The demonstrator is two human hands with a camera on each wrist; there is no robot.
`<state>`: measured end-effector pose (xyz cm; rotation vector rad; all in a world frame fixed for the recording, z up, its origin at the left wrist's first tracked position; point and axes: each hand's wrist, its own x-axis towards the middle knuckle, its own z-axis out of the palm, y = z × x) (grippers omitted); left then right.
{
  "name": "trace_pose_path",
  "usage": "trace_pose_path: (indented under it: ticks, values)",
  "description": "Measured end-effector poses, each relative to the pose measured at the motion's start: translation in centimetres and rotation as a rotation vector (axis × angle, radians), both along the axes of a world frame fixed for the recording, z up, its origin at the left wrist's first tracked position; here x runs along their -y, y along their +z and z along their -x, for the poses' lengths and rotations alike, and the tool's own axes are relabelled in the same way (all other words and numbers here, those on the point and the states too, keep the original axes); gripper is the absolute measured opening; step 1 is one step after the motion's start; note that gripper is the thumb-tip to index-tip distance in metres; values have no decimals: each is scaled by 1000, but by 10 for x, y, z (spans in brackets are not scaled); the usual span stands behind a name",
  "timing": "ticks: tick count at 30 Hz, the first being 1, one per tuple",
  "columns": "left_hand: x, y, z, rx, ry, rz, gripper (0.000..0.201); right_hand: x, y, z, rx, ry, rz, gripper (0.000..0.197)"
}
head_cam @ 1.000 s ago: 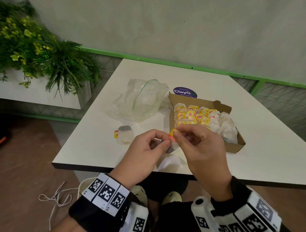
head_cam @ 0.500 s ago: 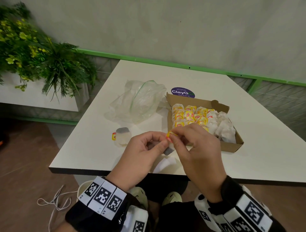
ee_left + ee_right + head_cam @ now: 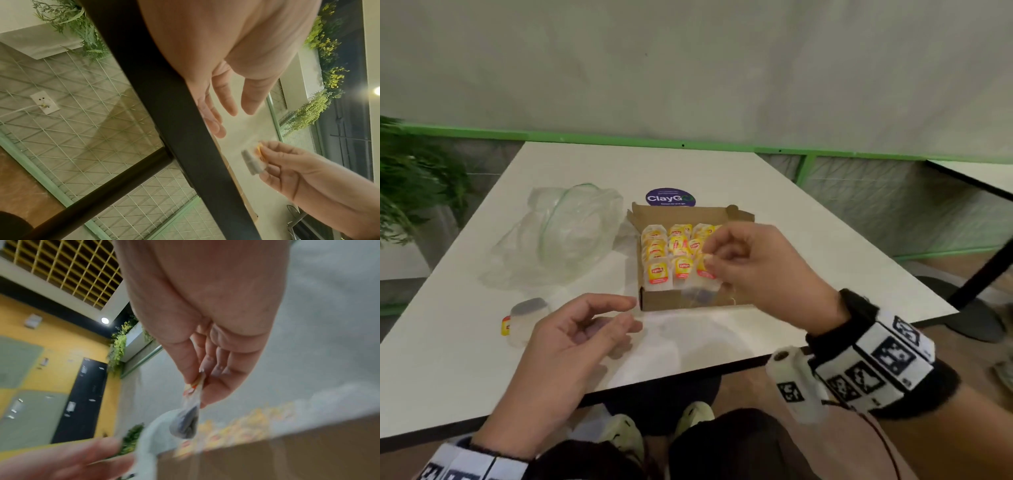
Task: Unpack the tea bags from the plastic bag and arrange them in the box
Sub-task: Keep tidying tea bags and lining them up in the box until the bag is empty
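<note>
- Half a second ago both hands worked one tea bag [image 3: 700, 289] near the worktop [image 3: 808, 274] edge; now the left hand [image 3: 582, 329] has let go and the right hand [image 3: 750, 263] alone carries it over the box [image 3: 654, 301]; a placing step, I judge
- The right hand pinches the bag by its yellow tag, the pouch dangling at the box's near right corner
- The left hand hangs spread and loose, holding nothing
- One more bag [image 3: 524, 318] lies left on the worktop; the plastic bag [image 3: 565, 236] looks empty
</note>
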<state>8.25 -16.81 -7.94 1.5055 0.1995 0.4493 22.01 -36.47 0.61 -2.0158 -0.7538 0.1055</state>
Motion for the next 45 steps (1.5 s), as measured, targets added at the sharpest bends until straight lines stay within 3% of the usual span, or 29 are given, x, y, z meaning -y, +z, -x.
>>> trace_pose_path:
  ticks: [5, 9, 16, 21, 23, 26, 29, 32, 35, 37, 41, 43, 45]
  values:
    - [0, -1, -4, -10, 22, -13, 14, 41, 14, -64, 86, -133, 244, 12]
    - [0, -1, -3, -11, 32, -7, 12, 40, 4, -79, -14, -67, 331, 13]
    - [-1, -5, -6, 1, 44, -25, 20, 24, 9, -85, -263, 84, 286, 14]
    - [0, -3, -5, 19, 58, -4, 22, 14, 4, -84, 122, 69, 634, 12]
    - [1, -2, -5, 19, 92, 0, 18, 11, 2, -79, 206, 71, 665, 10]
    - [4, 3, 4, 40, 224, -75, 20, 8, -6, -73, 291, 62, 654, 9]
    - [-9, 13, 22, 60, 513, -457, 20, 8, -13, -67, 346, 26, 646, 11]
    - [-45, 14, 33, -135, 741, -636, 23, 9, -15, -61, 464, -27, 570, 8]
    - [-68, 12, 33, -560, 667, -683, 58, 5, -13, -44, 507, -162, 344, 11]
    - [-68, 11, 29, -693, 614, -778, 60, -2, -14, -17, 380, -162, 152, 13]
    - [-64, 9, 23, -683, 552, -922, 33, -37, -40, 47, -28, 102, 24, 17]
    - [-64, 6, 22, -600, 501, -896, 20, -56, -58, 66, 0, 180, 44, 16]
    - [-63, 3, 23, -442, 441, -748, 16, -72, -70, 77, 121, 256, 88, 35]
